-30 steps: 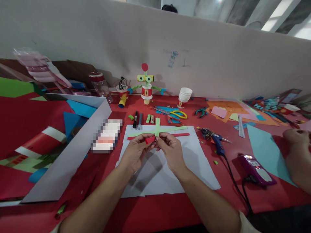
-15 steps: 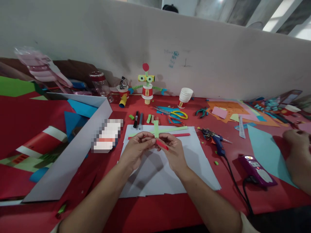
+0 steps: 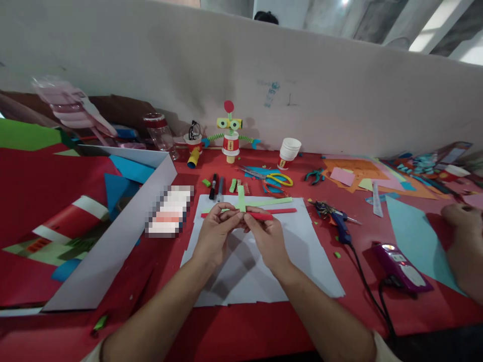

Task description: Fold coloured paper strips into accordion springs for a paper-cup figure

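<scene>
With left hand (image 3: 213,229) and right hand (image 3: 266,231), thumbs closed against fingers, pinched two narrow paper strips at one shared spot above the white sheets (image 3: 271,281). From the head view, saw pale green strip (image 3: 241,197) sticking up between the fingertips, flat-faced and blunt-ended, and red strip (image 3: 261,216) pointing off to the right over the right hand's fingers, roughly square to the green. Could not make out the fold or join at the crossing, covered by both thumbs, nor the lower fingers, mostly tucked out of sight. Noted longer green strip (image 3: 279,202) and longer red strip (image 3: 289,211) lying on the sheets just beyond, both partly hidden by the hands; could not tell whether joined to the pinched pieces. Found little folded paper springs (image 3: 233,185) near two markers (image 3: 213,187), too small to read fold by fold. Lost both forearms (image 3: 162,306) at the bottom edge. Saw another person's hand (image 3: 458,218) cut off at the right, dim, with grip unclear. Met only coarse squares across a pale patch (image 3: 169,211) left of the sheets. Made out bluish marks (image 3: 271,94) on the pale partition (image 3: 151,60), but not the wording.
</scene>
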`<action>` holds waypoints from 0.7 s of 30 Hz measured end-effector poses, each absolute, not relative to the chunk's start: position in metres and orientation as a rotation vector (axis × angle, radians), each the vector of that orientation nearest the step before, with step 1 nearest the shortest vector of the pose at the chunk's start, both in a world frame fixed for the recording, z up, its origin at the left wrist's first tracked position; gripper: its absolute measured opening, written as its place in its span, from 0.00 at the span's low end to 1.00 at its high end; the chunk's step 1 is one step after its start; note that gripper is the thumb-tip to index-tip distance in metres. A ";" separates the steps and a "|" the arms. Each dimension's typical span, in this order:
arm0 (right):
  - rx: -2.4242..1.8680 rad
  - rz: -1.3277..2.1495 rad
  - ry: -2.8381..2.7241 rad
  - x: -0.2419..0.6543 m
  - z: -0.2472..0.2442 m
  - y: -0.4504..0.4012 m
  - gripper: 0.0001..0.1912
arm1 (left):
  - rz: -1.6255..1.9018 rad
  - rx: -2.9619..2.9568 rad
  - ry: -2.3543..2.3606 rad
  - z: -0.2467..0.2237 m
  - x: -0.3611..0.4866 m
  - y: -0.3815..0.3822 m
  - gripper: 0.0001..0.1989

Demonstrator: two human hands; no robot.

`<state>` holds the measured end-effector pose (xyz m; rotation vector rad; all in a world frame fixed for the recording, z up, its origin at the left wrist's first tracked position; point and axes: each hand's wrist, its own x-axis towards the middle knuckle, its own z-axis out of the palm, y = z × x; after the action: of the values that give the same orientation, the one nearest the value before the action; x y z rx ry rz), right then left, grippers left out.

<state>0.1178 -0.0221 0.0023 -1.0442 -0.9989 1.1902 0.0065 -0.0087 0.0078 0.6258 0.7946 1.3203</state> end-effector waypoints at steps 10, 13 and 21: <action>-0.906 1.387 -0.810 0.123 0.005 -0.015 0.08 | 1.187 0.511 0.797 0.010 0.000 -0.006 0.08; -0.944 1.407 -0.837 0.123 0.007 -0.015 0.09 | 1.172 0.538 0.831 0.009 0.000 -0.006 0.06; -0.995 1.385 -0.949 0.121 0.007 -0.016 0.09 | 1.154 0.702 0.863 0.007 -0.003 -0.003 0.08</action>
<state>0.1213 -0.0158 0.0067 -0.9953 -0.9486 1.3846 -0.0034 -0.0027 0.0065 0.7016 0.8630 1.1537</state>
